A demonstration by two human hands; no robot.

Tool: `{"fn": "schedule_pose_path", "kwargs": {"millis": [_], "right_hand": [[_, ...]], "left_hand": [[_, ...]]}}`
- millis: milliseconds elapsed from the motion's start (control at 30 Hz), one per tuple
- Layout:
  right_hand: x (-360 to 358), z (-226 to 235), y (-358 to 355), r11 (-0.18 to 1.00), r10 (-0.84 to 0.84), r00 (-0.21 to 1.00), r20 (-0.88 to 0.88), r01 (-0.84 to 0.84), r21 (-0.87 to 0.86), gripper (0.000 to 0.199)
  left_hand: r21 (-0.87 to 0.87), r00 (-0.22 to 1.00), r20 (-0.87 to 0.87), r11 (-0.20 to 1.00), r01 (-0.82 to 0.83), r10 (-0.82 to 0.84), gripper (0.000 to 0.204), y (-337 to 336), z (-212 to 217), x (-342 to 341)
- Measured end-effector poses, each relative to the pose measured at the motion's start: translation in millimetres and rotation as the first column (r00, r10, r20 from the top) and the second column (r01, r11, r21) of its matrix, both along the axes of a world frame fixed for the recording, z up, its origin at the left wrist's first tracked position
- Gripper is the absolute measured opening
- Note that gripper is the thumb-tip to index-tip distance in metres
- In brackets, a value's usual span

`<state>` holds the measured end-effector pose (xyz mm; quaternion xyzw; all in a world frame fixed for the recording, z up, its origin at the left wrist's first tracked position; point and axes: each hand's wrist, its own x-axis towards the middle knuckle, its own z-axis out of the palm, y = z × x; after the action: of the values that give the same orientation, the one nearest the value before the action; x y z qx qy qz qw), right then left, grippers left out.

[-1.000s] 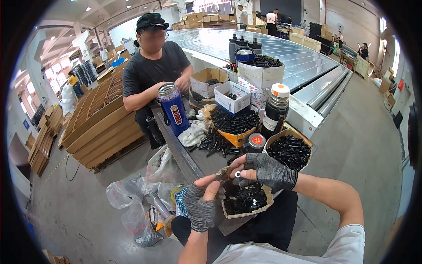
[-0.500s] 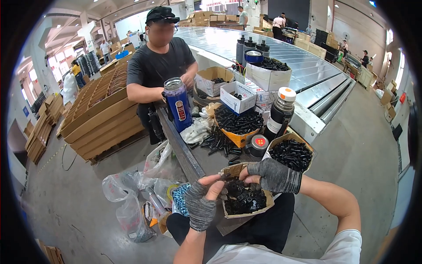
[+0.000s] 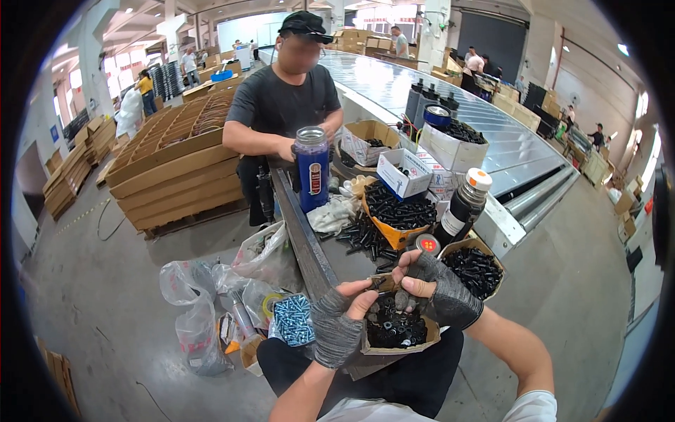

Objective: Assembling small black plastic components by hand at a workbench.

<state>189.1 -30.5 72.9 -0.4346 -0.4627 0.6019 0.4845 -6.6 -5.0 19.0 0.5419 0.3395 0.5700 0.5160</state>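
Observation:
Both my hands wear grey fingerless gloves and are raised over a small cardboard box [image 3: 432,335] of black washers and other small dark parts. My left hand [image 3: 339,323], at the box's left edge, pinches a small dark part [image 3: 378,283] between thumb and index finger. My right hand [image 3: 443,292] is above the box's right side, its thumb and fingers closed together close to the left fingertips. Whatever is between the right fingers is too small to make out. Behind the hands, a box of black bolts [image 3: 470,271] stands at the right and loose black bolts [image 3: 369,235] lie on the bench.
A steel bench edge [image 3: 302,239] runs away to the left. Plastic bags [image 3: 197,309] and a container of bluish screws [image 3: 294,320] sit at lower left. A blue bottle [image 3: 311,172], a dark bottle [image 3: 460,207] and a fuller bolt box [image 3: 397,211] stand beyond. A co-worker [image 3: 285,98] works across.
My right hand has lifted from the parts in the box, and its fingers now point up near my left hand. The left hand keeps its pinch. The whole view has shifted slightly.

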Motion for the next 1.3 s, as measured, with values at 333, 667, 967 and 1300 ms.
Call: {"fn": "schedule_pose_path", "kwargs": {"millis": [333, 667, 967, 1300], "right_hand": [[-24, -14, 0, 0.995, -0.048, 0.968, -0.245, 0.025, -0.097, 0.031], [-32, -2, -4, 0.969, -0.222, 0.938, 0.267, 0.183, 0.166, 0.019], [-28, -7, -3, 0.908, -0.207, 0.893, 0.4, 0.023, 0.418, 0.028], [-8, 10, -6, 0.727, -0.371, 0.852, 0.37, 0.018, 0.687, 0.02]], "left_hand": [[0.171, 0.995, 0.009, 0.98, -0.104, 0.104, 0.017, -2, 1, 8], [0.091, 0.988, 0.053, 0.985, -0.148, 0.144, 0.016, -4, 1, 10], [0.137, 0.962, 0.132, 0.957, -0.255, 0.237, 0.015, -5, -17, 17], [0.44, 0.976, -0.031, 0.88, -0.179, 0.214, 0.02, -9, -15, 22]]}}
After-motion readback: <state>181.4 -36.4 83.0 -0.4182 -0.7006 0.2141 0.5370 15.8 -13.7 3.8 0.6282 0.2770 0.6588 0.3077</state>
